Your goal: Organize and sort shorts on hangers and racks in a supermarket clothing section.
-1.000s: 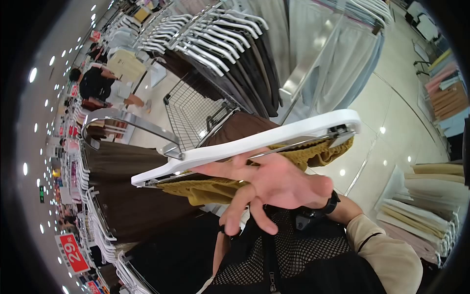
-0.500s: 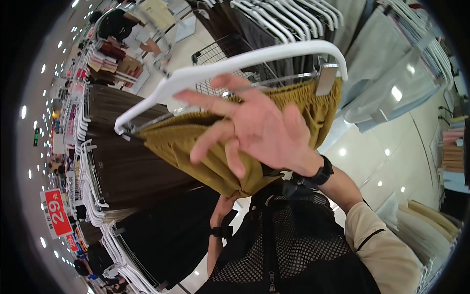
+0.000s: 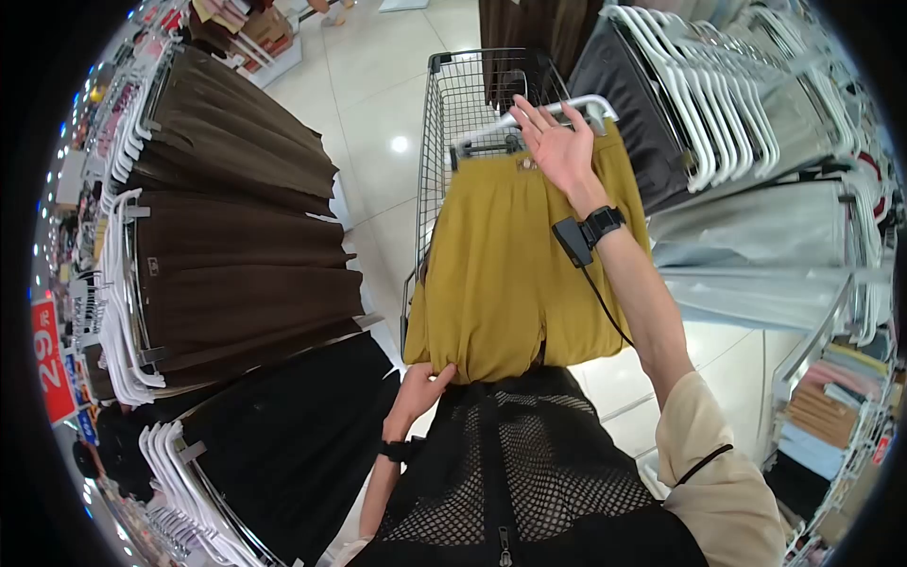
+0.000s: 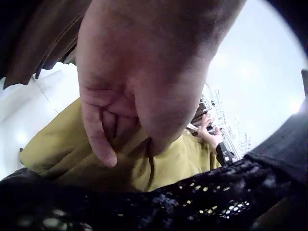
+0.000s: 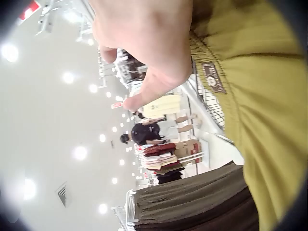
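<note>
Mustard-yellow shorts [image 3: 529,255] with a gathered waistband hang from a white clip hanger [image 3: 590,106] in front of the person's body. At the lower hem, the left hand [image 3: 422,389] pinches the cloth between thumb and fingers; the left wrist view shows its fingers [image 4: 101,144] curled in at the fabric. Up by the waistband, the right hand [image 3: 559,156] lies over the hanger, palm facing up and fingers extended close to the metal hook. A small brown label [image 5: 213,78] sits on the waistband.
A wire shopping cart [image 3: 463,85] stands behind the shorts. Racks of brown trousers [image 3: 246,274] and black trousers [image 3: 293,435] line the left. Dark and pale garments [image 3: 756,255] on white hangers fill the right. Another person [image 5: 147,132] stands farther off.
The shorts and hanger have swung from close before the camera to lower and farther away, now spread front-on. The right hand moved away with the hanger; the left still grips the lower hem.
</note>
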Demonstrator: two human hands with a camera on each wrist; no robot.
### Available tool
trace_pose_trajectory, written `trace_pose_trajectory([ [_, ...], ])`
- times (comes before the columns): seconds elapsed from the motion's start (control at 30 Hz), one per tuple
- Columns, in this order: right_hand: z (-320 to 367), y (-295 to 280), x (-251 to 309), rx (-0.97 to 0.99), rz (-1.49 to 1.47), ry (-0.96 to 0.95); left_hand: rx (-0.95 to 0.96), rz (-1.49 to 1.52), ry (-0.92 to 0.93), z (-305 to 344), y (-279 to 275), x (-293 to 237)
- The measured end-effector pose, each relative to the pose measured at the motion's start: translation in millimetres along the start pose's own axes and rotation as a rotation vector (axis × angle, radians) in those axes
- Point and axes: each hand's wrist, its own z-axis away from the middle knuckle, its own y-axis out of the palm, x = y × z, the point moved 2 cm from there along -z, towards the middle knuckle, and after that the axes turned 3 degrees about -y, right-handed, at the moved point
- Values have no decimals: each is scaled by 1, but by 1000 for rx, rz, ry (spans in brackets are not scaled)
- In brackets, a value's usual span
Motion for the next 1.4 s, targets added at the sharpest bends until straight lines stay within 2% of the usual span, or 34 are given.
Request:
trace_pose_trajectory([
  [0.1, -21, -33, -19, -162, 12, 47, 103, -91, -24, -6, -11, 0],
  [0.13, -25, -38, -28, -214, 130, 55, 81, -74, -2, -5, -15, -5],
  [0.27, -36, -36, -39, -145, 105, 116, 246, -156, -85, -15, -27, -6],
  [0.37, -38, -12, -34, 19, -32, 181, 330, -230, -147, -18, -39, -22],
  [0.5, -60, -34, -28, 73, 119, 192, 353, -166, -112, -21, -41, -16],
  [0.53, -65, -40, -31, -70, 145, 166, 381, -169, -104, -22, -44, -18],
  [0.63, -82, -83, -42, -181, 262, 100, 416, -106, -81, -24, -45, -13],
  [0.67, -83, -97, -46, -299, 269, 71, 415, -107, -91, -24, -44, -12],
  [0.8, -62, -166, -58, -342, 29, 280, 417, -114, -112, -25, -45, -7],
  [0.87, -49, -207, -66, -514, 228, 292, 415, -119, -108, -27, -44, -5],
  [0.9, -44, -210, -69, -600, 329, 296, 410, -122, -103, -26, -44, -7],
  [1.0, -29, -208, -77, -402, 269, 464, 438, -147, -119, -25, -46, -16],
  [1.1, -20, -145, -88, -353, 856, 414, 485, -210, -147, -27, -51, -21],
  [1.13, -25, -138, -90, -336, 907, 491, 494, -230, -154, -28, -51, -22],
  [1.23, -9, -82, -83, -195, 1096, 534, 485, -272, -157, -26, -53, -30],
  [1.33, 36, -45, -54, -107, 1310, 536, 379, -310, 6, -19, -50, -31],
  [1.4, 77, -54, -27, -92, 1447, 471, 228, -292, 96, -15, -55, -46],
])
